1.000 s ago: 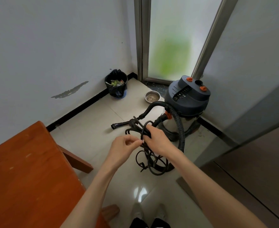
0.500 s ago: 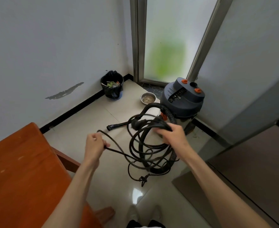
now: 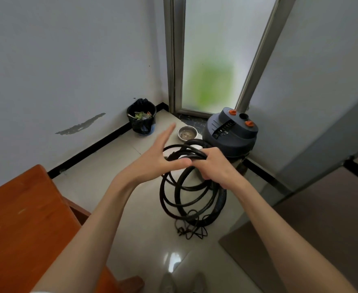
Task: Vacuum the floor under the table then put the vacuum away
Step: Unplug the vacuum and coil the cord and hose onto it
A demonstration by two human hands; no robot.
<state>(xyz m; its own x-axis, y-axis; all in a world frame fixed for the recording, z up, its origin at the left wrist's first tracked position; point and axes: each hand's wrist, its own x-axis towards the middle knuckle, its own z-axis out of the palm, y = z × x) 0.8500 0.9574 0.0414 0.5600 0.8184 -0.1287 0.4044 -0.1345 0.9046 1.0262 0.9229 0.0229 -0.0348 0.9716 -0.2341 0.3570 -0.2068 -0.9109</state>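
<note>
A vacuum (image 3: 230, 134) stands in the corner before a glass door (image 3: 214, 56), a bowl (image 3: 187, 133) just to its left and a bin (image 3: 141, 119) farther left against the wall. Coiled cord (image 3: 186, 187) hangs before the vacuum; a table (image 3: 23, 225) sits at near left.

One view only — a wide-angle camera on the person's head, looking forward and down into a room corner. Both forearms reach in from the near edge; the vacuum cleaner (image 3: 230, 132) stands far right, the wooden table (image 3: 21, 225) near left — shoe tips show at the bottom.
</note>
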